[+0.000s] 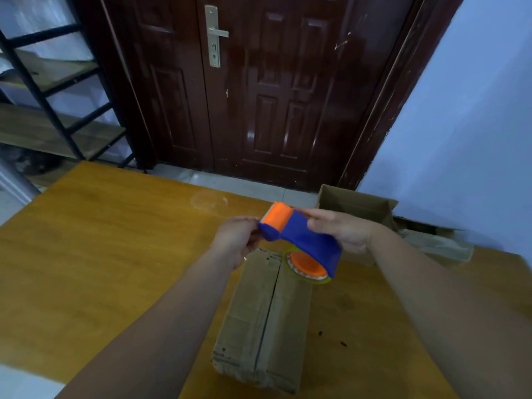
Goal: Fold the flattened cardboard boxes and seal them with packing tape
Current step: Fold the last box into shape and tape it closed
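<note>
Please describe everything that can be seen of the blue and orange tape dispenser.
The tape dispenser looks plastic: a blue body, an orange roller at its far end, and an orange hub carrying a tape roll at its near end. It is tilted over the far end of the cardboard box. The right hand grips the body; the left hand holds the roller end.

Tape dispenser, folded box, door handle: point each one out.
tape dispenser [313,249], head view, blue body
folded box [290,318], head view, top flap right of seam
door handle [218,32], head view, lever
</note>
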